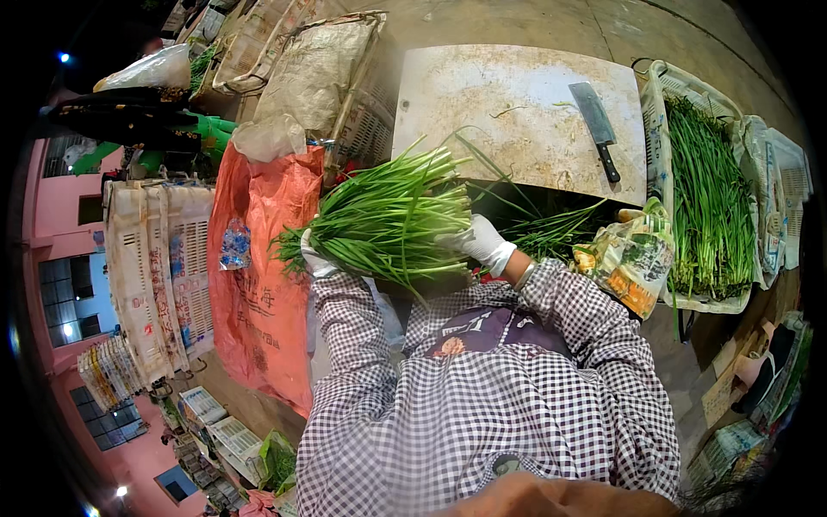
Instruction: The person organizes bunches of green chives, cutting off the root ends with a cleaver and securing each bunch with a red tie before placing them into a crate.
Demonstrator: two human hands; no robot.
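In front of my chest lies a thick bunch of garlic chives [388, 220], held sideways, its pale stem ends to the right and green tips to the left. My left hand [320, 259], in a white glove, is closed round the leafy end, fingers partly hidden by the leaves. At the stem end, my white-gloved right hand [484, 245] grips the lower stalks; its fingertips are partly covered. Loose chives [551, 231] lie just beyond the right hand, below the edge of a pale, dirty board [491, 103]. A cleaver [593, 122] rests on the board, handle toward me.
A white plastic crate [653, 129] full of chives stands at the right, with a printed plastic bag [633, 263] beside it. To the left hangs a large red plastic sack [263, 302]. Stacked crates [155, 276] stand farther left; a woven sack [314, 77] lies beyond.
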